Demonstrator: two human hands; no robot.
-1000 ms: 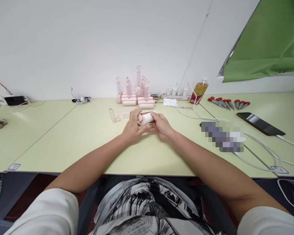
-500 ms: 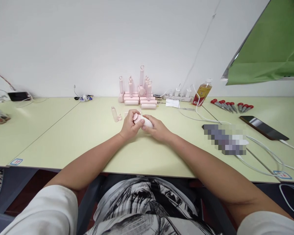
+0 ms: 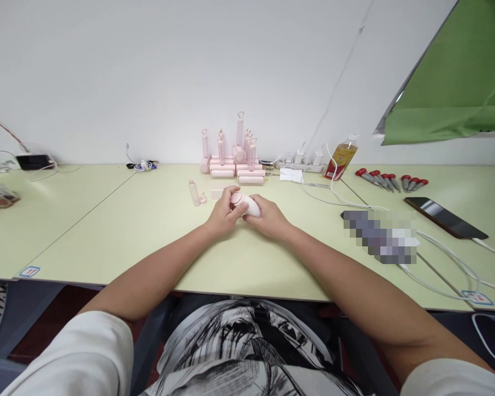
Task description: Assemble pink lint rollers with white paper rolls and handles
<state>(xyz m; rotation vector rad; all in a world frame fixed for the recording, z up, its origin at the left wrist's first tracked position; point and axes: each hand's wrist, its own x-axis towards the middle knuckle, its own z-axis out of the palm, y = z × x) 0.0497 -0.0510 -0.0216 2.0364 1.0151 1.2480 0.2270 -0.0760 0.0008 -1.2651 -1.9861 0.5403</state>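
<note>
A white roller with a pink round end, looking like a lint roller [image 3: 252, 205], is held just above the table between my two hands. My left hand [image 3: 224, 214] closes around the pink end, its thumb pressed on the side. Around the white end, my right hand [image 3: 269, 218] is wrapped, with most of its fingers hidden. To the left of my hands lies a translucent pink tube [image 3: 194, 194] with a small pink piece [image 3: 202, 197] beside it. Just behind my left hand is a small pale flat piece [image 3: 216, 194].
Several pink and white rollers [image 3: 251, 176], some with upright translucent handles [image 3: 240, 132], stand against the wall. A power strip [image 3: 303, 166], a drink bottle [image 3: 340, 158], red-capped tools [image 3: 377, 177], a dark phone [image 3: 445, 218] and white cables occupy the right side.
Both hands and the roller have shifted slightly to the right. My left hand has turned a little on the pink end, and more of the white side shows.
</note>
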